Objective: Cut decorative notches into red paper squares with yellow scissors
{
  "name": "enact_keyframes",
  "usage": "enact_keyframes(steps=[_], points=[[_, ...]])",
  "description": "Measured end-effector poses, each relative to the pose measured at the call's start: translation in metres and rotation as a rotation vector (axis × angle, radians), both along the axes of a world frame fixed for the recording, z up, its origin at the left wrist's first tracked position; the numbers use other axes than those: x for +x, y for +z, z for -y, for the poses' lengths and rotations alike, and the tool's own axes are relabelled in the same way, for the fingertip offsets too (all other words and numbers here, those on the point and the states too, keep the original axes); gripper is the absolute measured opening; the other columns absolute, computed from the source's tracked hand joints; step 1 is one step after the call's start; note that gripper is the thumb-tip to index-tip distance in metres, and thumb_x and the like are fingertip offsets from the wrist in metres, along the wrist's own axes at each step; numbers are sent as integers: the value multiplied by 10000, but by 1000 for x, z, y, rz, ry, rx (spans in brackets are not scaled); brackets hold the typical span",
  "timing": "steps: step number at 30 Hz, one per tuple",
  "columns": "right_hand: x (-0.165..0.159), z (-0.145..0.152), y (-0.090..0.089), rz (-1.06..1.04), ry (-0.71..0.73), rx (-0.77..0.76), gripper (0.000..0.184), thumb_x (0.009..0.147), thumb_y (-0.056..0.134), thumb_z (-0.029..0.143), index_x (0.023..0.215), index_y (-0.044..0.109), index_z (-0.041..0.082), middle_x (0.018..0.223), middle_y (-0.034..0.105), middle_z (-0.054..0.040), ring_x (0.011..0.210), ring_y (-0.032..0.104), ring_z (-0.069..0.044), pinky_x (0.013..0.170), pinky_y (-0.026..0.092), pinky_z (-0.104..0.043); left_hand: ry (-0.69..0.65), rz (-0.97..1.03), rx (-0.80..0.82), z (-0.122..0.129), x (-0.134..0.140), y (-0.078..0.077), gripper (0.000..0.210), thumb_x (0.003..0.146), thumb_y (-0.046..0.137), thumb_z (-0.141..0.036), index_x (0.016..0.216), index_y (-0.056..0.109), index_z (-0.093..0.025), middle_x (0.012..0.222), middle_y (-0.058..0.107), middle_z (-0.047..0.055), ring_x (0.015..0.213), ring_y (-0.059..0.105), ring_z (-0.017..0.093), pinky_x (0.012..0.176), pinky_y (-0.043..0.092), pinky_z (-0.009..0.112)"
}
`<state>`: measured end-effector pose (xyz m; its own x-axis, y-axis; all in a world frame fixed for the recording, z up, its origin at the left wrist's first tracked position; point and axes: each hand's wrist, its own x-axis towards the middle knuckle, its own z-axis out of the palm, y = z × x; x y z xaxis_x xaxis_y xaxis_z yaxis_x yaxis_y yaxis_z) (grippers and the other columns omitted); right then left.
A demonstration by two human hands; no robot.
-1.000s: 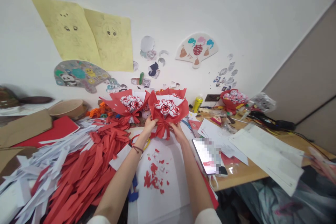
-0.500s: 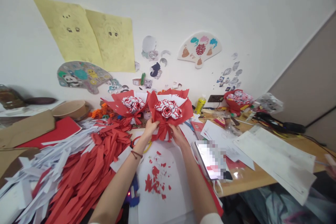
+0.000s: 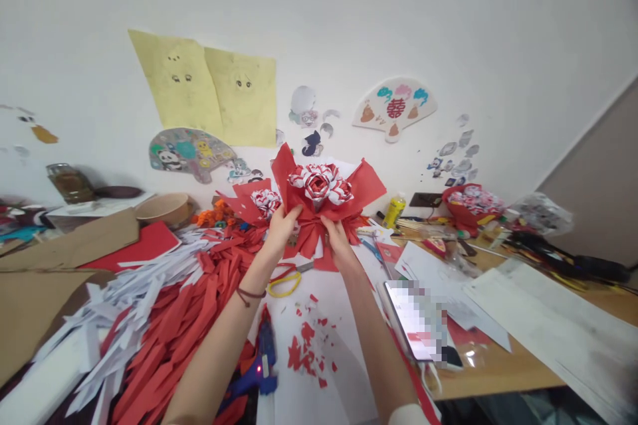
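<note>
Both forearms stretched forward over the tabletop (image 3: 503,372), rising toward the wall. Between them, a red paper bouquet (image 3: 321,196) with red-and-white flowers stood upright, lifted above a scrap-strewn white sheet (image 3: 323,372). The left hand (image 3: 282,224) was clamped on its lower left side, thumb up; the right hand (image 3: 336,239) gripped its gathered base, fingers closed.
</note>
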<state>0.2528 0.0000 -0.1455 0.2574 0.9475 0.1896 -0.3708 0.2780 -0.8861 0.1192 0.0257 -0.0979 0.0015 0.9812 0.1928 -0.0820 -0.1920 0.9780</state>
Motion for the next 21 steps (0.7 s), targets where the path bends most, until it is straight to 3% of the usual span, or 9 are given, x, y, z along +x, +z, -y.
enact_keyframes(steps=[4,8,14,21], points=[[-24,-5,16,-7,26,20,562,747,666,472,1250,501,284,1195,648,3,1223,545,-227,994,501,-391,-38,11,33,8,-23,22,447,730,668,-477,1031,626,-149,928,711,66,720,637,169,626,484,268],[-45,-12,25,-22,74,44,607,784,642,477,1329,418,330,1320,573,18,1243,533,-215,1006,495,-393,-52,27,77,17,-43,34,533,690,720,-471,1103,595,-159,999,704,77,824,647,186,731,506,296],[-61,-12,25,-25,143,110,618,814,634,446,1364,368,352,1321,576,14,1271,513,-198,1047,464,-395,-29,29,119,21,-56,35,547,688,731,-466,1110,574,-155,1076,681,94,921,636,211,750,508,291],[-53,-11,11,-23,292,235,803,689,774,218,1360,347,332,1269,619,-15,1189,579,-205,1058,444,-419,-26,21,136,12,-51,25,540,754,662,-510,1145,563,-151,1131,671,111,958,641,211,826,511,324]])
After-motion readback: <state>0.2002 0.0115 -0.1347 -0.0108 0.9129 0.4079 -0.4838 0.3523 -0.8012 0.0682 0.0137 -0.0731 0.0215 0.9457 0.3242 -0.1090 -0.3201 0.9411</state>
